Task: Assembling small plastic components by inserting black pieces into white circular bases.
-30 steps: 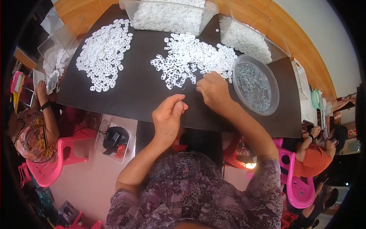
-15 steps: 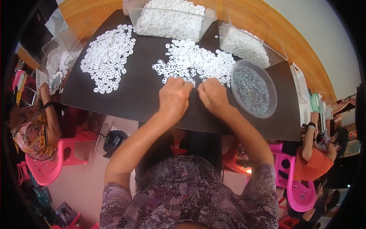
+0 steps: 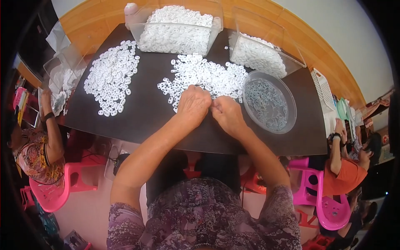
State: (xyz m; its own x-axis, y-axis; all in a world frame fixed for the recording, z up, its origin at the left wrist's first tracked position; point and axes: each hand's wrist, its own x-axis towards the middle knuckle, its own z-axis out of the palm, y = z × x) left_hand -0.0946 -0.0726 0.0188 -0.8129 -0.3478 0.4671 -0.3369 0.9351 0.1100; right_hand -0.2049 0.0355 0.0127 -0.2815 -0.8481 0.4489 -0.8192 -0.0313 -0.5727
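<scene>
My left hand (image 3: 193,104) is closed at the near edge of a loose heap of small white plastic pieces (image 3: 204,75). Close against it, with the fingertips meeting, is my right hand (image 3: 227,113), also closed. Whatever sits between the fingers is covered by them and too small to name. Right of my right hand stands a round clear tub (image 3: 293,106) with many thin grey-blue metal pieces (image 3: 266,102) in it. A second heap of white oval pieces with two holes (image 3: 111,77) lies on the left of the dark table (image 3: 146,121).
Two clear bins, one at the back (image 3: 179,31) and one at the back right (image 3: 260,54), hold more white pieces. A pink bottle (image 3: 131,11) stands at the back left. People sit on both sides, by pink plastic chairs (image 3: 54,193) (image 3: 333,210).
My hands have come together; before, a small gap lay between them. The whole view has shifted, so the table and bins sit lower in the picture.
</scene>
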